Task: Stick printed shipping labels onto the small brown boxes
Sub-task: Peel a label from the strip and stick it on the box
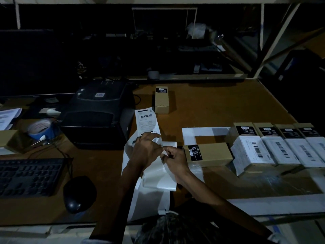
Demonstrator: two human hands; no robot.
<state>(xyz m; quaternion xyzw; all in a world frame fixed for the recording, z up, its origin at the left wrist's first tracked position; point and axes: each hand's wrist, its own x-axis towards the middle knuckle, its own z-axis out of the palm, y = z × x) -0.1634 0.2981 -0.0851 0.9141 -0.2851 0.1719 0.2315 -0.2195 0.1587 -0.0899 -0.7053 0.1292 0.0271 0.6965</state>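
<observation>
The label strip (149, 138) runs from the black printer (98, 113) across the brown table (219, 106), white with a barcode and fine print, its glossy backing curling toward the person. The left hand (146, 150) and right hand (174, 159) both pinch it at the middle. A brown box (207, 154) with a black sticker lies just beside the right hand; four labelled boxes (281, 148) stand in a row beyond.

Dim, underexposed view; background nearly black, white papers glare faintly, edges bend with wide-angle distortion
</observation>
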